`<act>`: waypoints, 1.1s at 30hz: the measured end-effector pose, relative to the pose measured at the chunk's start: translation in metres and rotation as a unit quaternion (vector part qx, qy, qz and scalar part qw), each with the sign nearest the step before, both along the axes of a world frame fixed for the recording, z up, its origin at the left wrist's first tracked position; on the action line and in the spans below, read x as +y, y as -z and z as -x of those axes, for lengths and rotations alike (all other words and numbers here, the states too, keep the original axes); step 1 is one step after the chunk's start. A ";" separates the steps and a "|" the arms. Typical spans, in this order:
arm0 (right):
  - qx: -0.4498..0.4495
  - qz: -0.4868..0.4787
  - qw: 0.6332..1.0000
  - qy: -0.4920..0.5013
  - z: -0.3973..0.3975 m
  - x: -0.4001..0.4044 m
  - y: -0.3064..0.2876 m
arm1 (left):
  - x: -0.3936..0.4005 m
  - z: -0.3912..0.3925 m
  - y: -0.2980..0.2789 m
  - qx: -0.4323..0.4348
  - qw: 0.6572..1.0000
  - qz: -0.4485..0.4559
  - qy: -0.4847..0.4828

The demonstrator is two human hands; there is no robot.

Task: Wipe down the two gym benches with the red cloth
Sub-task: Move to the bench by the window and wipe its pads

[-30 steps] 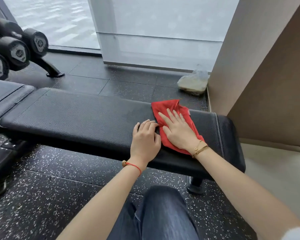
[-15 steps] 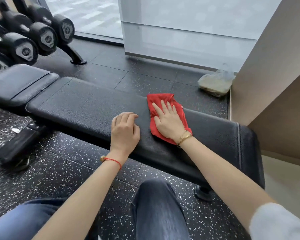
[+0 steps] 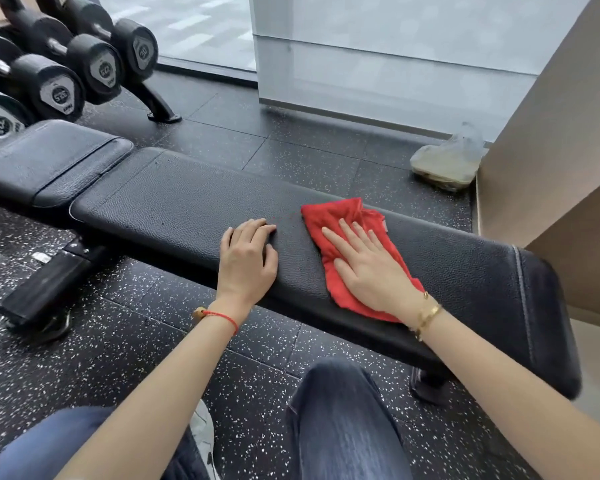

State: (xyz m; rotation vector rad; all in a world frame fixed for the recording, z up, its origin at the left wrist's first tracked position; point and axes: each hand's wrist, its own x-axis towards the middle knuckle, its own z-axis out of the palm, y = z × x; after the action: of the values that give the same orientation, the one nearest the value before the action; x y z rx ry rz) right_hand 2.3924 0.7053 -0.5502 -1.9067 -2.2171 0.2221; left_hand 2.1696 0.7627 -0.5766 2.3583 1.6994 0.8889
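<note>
A long black gym bench (image 3: 187,209) runs across the view, with its shorter seat pad (image 3: 49,161) at the left end. The red cloth (image 3: 329,216) lies on the long pad, right of its middle. My right hand (image 3: 368,268) presses flat on the cloth with fingers spread, pointing away from me. My left hand (image 3: 248,258) rests on the bare pad just left of the cloth, fingers lightly curled and holding nothing. Only this one bench is in view.
A rack of black dumbbells (image 3: 66,74) stands at the far left behind the bench. A clear plastic bag (image 3: 447,161) sits on the floor by a beige wall (image 3: 551,133) at the right. My knees in jeans (image 3: 340,427) are just in front of the bench.
Both hands and the cloth have slid left along the bench, away from its right end. The view has swung left, showing more of the dumbbell rack.
</note>
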 end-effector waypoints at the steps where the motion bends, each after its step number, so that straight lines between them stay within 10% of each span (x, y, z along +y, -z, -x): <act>1: 0.000 0.003 1.000 0.028 -0.003 0.013 -0.003 | -0.001 0.000 0.000 -0.003 1.000 0.000 -0.001; 33: -0.003 -0.021 0.998 -0.063 0.045 0.044 0.006 | 0.023 0.021 -0.001 0.016 0.998 0.002 -0.055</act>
State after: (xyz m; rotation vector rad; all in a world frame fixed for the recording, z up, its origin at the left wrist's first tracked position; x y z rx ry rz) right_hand 2.3470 0.7492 -0.5565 -1.7511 -2.3285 0.1867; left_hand 2.1486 0.7857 -0.5757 2.3070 1.8566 0.8676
